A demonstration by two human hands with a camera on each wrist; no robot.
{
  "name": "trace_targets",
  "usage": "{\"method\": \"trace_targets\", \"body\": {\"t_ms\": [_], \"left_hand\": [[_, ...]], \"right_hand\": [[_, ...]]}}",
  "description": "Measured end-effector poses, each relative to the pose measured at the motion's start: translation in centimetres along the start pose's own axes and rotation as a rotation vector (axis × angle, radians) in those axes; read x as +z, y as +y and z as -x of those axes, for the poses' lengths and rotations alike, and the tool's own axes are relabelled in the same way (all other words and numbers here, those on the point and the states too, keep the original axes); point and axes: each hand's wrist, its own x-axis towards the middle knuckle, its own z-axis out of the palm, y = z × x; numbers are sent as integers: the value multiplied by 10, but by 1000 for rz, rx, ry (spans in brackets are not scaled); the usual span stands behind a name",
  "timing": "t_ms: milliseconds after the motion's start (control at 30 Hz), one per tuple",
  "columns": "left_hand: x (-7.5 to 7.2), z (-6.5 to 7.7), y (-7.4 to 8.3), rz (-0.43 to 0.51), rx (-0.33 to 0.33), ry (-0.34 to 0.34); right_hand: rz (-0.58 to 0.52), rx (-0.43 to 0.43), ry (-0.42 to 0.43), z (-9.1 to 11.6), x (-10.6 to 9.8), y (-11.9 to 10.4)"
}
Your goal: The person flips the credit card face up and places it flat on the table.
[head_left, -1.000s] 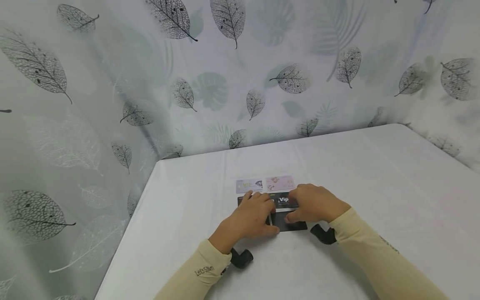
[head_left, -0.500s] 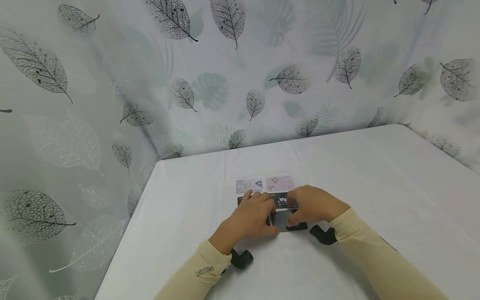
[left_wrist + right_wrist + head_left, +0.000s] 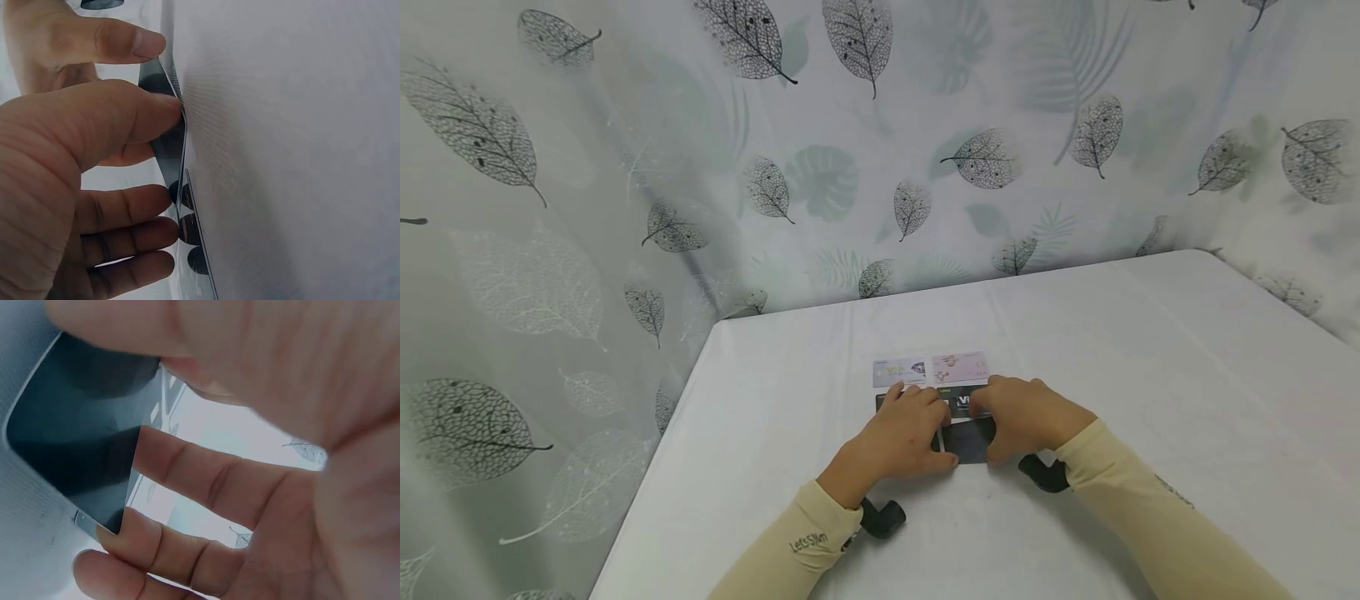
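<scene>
A dark, glossy card (image 3: 967,440) lies on the near side of a small group of cards. My right hand (image 3: 1032,417) grips it by its right end. In the right wrist view its thumb is along one edge and its fingertips are at the opposite edge. My left hand (image 3: 901,433) rests over the left part of the group. In the left wrist view, its thumb (image 3: 164,111) touches the bent dark card, while its other fingers reach a glossy surface. Behind lies a black card with "VIP" lettering (image 3: 958,402), partly covered by the fingers.
A pale grey card (image 3: 898,372) and a pink card (image 3: 961,366) lie side by side behind the black ones. The white-covered table (image 3: 797,367) extends around them. A leaf-print curtain (image 3: 850,192) stands along the back and left.
My right hand's thumb and fingers have shifted, and the dark card's right end now lies further left, in the grip. My left hand has stayed in place.
</scene>
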Motion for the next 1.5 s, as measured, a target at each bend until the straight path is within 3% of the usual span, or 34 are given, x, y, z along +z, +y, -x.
{"method": "trace_targets", "body": {"t_ms": [233,733,967,1333,1500], "left_hand": [[3,0,0,46,15,14],[-4,2,-3,85,8,-6],[-5,2,-9,145,0,19],[-7,1,-13,153,23,67],[-11,1,-12,172,37,82]], "right_hand": [[40,-27,35,1,0,-1],[5,-38,31,-1,-4,0],[-8,-66,62,-4,-2,-2],[-7,-64,57,-6,-1,-4],[-34,-111,83,-6,-1,-2]]}}
